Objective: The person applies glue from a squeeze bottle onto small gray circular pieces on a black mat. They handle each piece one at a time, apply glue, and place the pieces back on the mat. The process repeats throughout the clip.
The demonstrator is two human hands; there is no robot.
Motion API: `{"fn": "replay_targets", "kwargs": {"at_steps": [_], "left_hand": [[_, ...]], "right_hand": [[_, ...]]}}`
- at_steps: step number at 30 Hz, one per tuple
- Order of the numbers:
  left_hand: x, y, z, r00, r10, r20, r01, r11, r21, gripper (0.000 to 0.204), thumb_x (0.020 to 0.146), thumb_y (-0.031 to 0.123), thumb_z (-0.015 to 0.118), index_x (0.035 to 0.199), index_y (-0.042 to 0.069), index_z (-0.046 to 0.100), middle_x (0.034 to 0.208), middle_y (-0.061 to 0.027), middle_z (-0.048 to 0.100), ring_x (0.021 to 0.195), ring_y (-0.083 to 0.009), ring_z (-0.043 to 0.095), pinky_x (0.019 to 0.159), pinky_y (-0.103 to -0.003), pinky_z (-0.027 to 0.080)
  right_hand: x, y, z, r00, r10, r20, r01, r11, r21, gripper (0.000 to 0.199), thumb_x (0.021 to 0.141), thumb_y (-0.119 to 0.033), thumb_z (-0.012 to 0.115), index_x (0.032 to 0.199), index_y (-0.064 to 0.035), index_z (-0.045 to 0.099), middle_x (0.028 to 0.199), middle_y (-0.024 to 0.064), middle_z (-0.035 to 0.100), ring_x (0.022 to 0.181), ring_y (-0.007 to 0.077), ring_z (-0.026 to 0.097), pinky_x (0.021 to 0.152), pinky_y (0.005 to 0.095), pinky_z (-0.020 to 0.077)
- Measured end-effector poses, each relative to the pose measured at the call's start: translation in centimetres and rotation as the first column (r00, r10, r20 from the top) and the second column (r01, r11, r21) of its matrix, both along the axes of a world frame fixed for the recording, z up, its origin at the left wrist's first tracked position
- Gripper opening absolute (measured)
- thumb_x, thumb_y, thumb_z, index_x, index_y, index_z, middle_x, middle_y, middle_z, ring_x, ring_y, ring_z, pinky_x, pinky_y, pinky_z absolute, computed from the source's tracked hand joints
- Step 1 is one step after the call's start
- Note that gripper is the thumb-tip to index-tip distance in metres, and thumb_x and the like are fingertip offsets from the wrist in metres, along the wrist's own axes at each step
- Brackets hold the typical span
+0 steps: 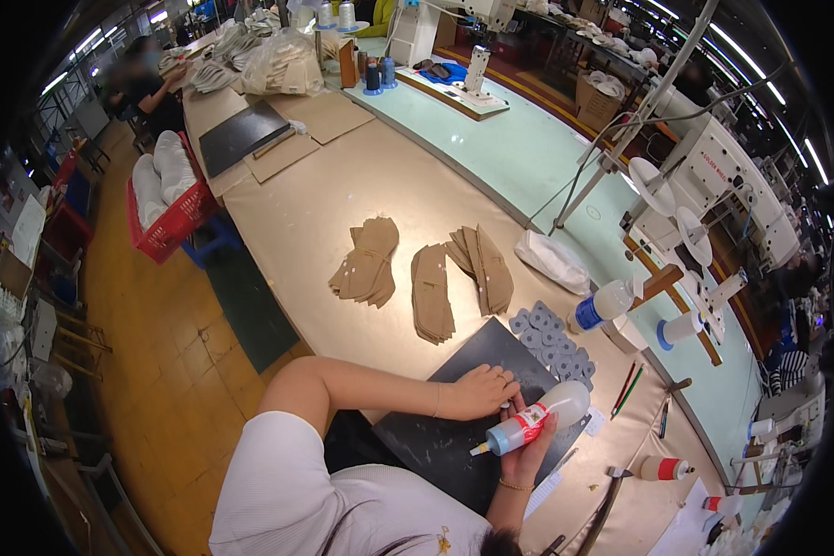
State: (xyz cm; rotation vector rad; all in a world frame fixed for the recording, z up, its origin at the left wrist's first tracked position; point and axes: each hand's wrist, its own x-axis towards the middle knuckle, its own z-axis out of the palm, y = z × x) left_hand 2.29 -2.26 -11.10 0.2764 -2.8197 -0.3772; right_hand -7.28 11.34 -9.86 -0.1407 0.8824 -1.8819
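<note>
My right hand (pixel 525 456) is wrapped round a squeeze bottle (pixel 570 400) with a whitish body, a red label and a blue cap. The bottle lies tilted, its yellow nozzle (pixel 479 449) pointing down and left. Just beyond it, my left hand (pixel 480 391) is closed with the fingers bent together; whatever they pinch, if anything, is too small to make out. Both hands are over a dark board (pixel 426 431). Against the board's far right edge lies a pile of grey pieces with dark round centres (pixel 549 341).
Three bundles of brown flat pieces (pixel 366 264), (pixel 432 295), (pixel 486 269) lie farther up the table (pixel 296 213). To the right are a water bottle (pixel 604 306), pencils (pixel 628 389), and another red-labelled bottle (pixel 663 468). A red basket (pixel 162 208) with white shoe forms stands left; sewing machines (pixel 732 181) line the right.
</note>
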Motion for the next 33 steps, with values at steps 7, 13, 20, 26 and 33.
{"fn": "replay_targets", "kwargs": {"at_steps": [7, 13, 20, 26, 33], "left_hand": [[0.3, -0.4, 0.3, 0.998, -0.037, 0.057, 0.025, 0.978, 0.206, 0.028, 0.076, 0.017, 0.063, 0.096, 0.004, 0.049, 0.091, -0.0116, 0.055, 0.086, -0.0265, 0.057, 0.074, -0.037, 0.046], [0.3, -0.1, 0.9, 0.999, -0.045, 0.009, 0.042, 0.967, 0.25, 0.035, 0.07, 0.019, 0.069, 0.095, 0.004, 0.049, 0.09, -0.0126, 0.055, 0.089, -0.0308, 0.056, 0.078, -0.041, 0.044], [-0.8, -0.7, 0.3, 0.992, 0.117, -0.05, -0.026, 0.569, 0.822, 0.024, 0.077, 0.008, 0.06, 0.098, 0.003, 0.048, 0.09, -0.0136, 0.058, 0.08, -0.0249, 0.059, 0.067, -0.034, 0.048], [0.5, -2.9, 3.0, 0.994, 0.084, 0.071, -0.02, -0.496, 0.868, 0.024, 0.083, 0.004, 0.06, 0.105, 0.005, 0.052, 0.078, -0.0047, 0.059, 0.063, -0.0109, 0.058, 0.052, -0.022, 0.046], [1.8, -2.7, 1.4, 0.991, 0.129, 0.036, 0.087, -0.823, 0.562, 0.024, 0.082, 0.002, 0.063, 0.104, 0.007, 0.053, 0.091, -0.0067, 0.056, 0.083, -0.0172, 0.059, 0.067, -0.025, 0.05]], "right_hand": [[0.1, 0.3, 0.2, 0.999, -0.01, 0.031, 0.009, 1.0, 0.015, 0.071, 0.092, -0.053, 0.04, 0.135, -0.0001, 0.021, 0.13, 0.0262, 0.043, 0.123, 0.0329, 0.042, 0.109, 0.0422, 0.0284], [0.2, 0.5, 0.2, 0.999, -0.032, 0.021, 0.031, 0.999, 0.044, 0.071, 0.092, -0.052, 0.041, 0.136, -0.0011, 0.021, 0.131, 0.0267, 0.042, 0.123, 0.0335, 0.042, 0.108, 0.0423, 0.0298], [0.1, 0.8, 1.5, 0.997, -0.059, 0.048, 0.059, 0.998, -0.005, 0.074, 0.09, -0.056, 0.04, 0.137, -0.0023, 0.021, 0.131, 0.0275, 0.041, 0.124, 0.0357, 0.041, 0.106, 0.0431, 0.0309], [-1.6, 1.8, 1.7, 0.987, -0.16, -0.002, 0.16, 0.987, 0.005, 0.078, 0.089, -0.06, 0.039, 0.139, -0.0034, 0.018, 0.128, 0.0269, 0.044, 0.122, 0.0357, 0.044, 0.104, 0.0438, 0.0344], [-3.0, 2.3, 2.3, 0.972, -0.229, 0.049, 0.228, 0.973, 0.011, 0.076, 0.089, -0.06, 0.037, 0.137, -0.0039, 0.022, 0.121, 0.024, 0.052, 0.118, 0.0346, 0.048, 0.1, 0.0429, 0.0394]]}}
